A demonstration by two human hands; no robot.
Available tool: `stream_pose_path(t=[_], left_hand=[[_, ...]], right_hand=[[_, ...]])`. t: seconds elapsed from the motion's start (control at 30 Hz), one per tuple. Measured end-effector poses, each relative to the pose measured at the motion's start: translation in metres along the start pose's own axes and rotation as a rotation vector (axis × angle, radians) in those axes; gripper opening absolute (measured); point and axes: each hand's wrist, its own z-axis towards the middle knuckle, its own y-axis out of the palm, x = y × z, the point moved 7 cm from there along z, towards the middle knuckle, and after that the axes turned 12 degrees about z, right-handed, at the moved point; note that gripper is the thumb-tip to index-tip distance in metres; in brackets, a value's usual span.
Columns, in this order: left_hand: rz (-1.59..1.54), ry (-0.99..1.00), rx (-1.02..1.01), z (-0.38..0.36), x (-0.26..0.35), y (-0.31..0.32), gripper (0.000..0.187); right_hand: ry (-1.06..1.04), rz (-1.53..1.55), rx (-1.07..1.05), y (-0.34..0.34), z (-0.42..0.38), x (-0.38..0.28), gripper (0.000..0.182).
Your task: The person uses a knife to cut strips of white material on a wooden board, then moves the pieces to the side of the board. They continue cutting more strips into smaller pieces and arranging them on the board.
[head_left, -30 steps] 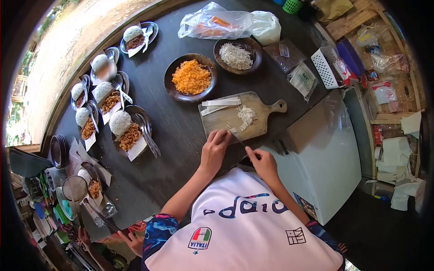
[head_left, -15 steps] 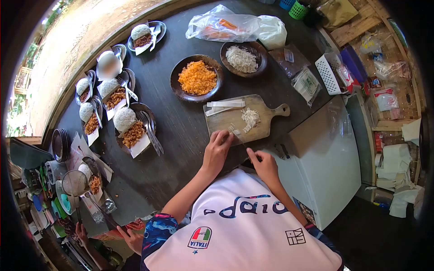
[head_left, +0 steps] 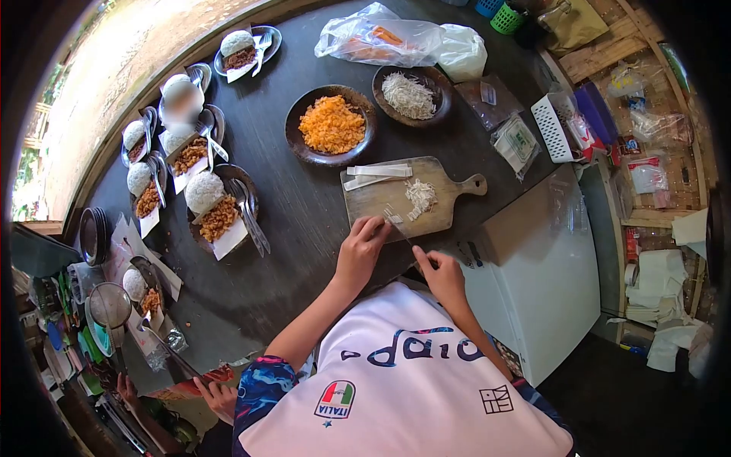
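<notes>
Several white pieces (head_left: 394, 218) lie just beside the left fingers (head_left: 371, 227).

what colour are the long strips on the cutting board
The strips are white to off-white; they show best in the head view.

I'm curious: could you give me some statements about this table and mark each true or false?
1. The right hand holds a knife. True.
2. The left hand is inside the bowl of white shreds. False: its fingers are at the near edge of the cutting board.
3. White strips lie on the cutting board. True.
4. An orange heap sits in a dark bowl. True.
5. The cutting board has no handle. False: its handle is in view.
</notes>
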Motion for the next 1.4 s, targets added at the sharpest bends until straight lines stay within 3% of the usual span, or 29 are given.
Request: stream_pose_path(t=[0.43,0.77,0.87,1.07,1.4], left_hand=[[-0.01,-0.065,-0.004,-0.004,-0.001,0.001,0.035],[0.042,-0.001,-0.024,-0.006,0.0,0.0,0.039],[0.051,0.004,-0.008,-0.003,-0.003,-0.001,0.038],[0.013,-0.033,-0.021,-0.004,-0.003,0.0,0.034],[0.05,-0.002,-0.033,-0.007,-0.002,-0.006,0.038]], right_hand=[[0.038,0.038,-0.029,0.009,0.005,-0.007,0.063],[0.045,0.041,-0.037,0.009,0.006,-0.002,0.065],[-0.13,0.062,0.041,0.004,-0.002,-0.007,0.06],[0.027,-0.004,-0.037,0.007,0.004,-0.003,0.062],[-0.085,0.048,0.028,0.008,0.0,-0.009,0.058]])
